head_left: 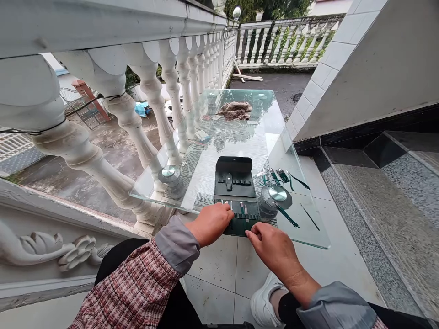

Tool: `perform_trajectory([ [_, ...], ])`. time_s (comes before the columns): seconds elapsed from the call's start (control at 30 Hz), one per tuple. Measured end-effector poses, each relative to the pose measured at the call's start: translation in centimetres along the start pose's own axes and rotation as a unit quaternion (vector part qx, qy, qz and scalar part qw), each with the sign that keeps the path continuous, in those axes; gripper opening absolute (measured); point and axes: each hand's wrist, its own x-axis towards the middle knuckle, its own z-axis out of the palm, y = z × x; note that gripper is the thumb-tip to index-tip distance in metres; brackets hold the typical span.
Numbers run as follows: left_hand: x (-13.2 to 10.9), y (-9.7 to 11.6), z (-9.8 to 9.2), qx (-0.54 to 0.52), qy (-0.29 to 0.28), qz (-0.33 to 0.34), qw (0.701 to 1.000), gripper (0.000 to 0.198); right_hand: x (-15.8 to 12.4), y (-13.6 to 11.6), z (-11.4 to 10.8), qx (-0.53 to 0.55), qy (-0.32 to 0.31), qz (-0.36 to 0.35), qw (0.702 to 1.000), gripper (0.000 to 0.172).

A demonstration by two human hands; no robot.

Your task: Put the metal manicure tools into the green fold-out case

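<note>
An open black manicure case (pixel 236 183) lies unfolded on the glass table (pixel 212 155). Elastic loops cross both halves; a dark tool (pixel 229 182) sits in the upper half, several slim metal tools in the lower. My left hand (pixel 213 223) is closed over the case's lower left side, its fingertips at the loops; what they grip is hidden. At the near right edge of the case, my right hand (pixel 274 249) pinches the border. Right of the case lie green-handled scissors (pixel 265 178), nail clippers (pixel 275 177), nippers (pixel 297 180), tweezers (pixel 286 214) and a thin pick (pixel 309 217).
Farther back on the glass are a crumpled brown cloth (pixel 235 110) and a small box (pixel 202 135). A white balustrade (pixel 151 91) runs along the left; granite steps (pixel 377 196) rise on the right. The table's near glass edge is exposed.
</note>
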Motion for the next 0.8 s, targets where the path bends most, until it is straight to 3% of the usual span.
perform_trajectory([
  [0.13,0.1,0.3,0.1,0.023,-0.015,0.008,1.0,0.007,0.5,-0.2,-0.1,0.18,-0.059,0.118,0.975,0.024],
  [0.27,0.2,0.4,0.1,0.034,-0.014,0.01,0.999,0.009,0.4,-0.9,0.0,0.382,-0.125,0.28,0.872,0.023],
  [0.33,0.2,0.4,0.1,0.032,-0.006,0.008,0.999,0.01,-0.1,-1.2,0.1,0.452,-0.134,0.314,0.824,0.024],
  [0.4,0.2,0.4,0.1,0.028,0.0,0.005,1.0,0.009,-0.5,-1.3,0.4,0.488,-0.138,0.321,0.8,0.026],
  [0.67,0.2,0.4,0.2,0.028,0.007,0.003,1.0,0.006,-1.7,-1.7,1.6,0.514,-0.156,0.32,0.78,0.028],
  [0.8,0.2,0.3,0.2,0.031,0.006,0.003,1.0,0.005,-4.2,-2.4,2.3,0.506,-0.183,0.308,0.785,0.029],
])
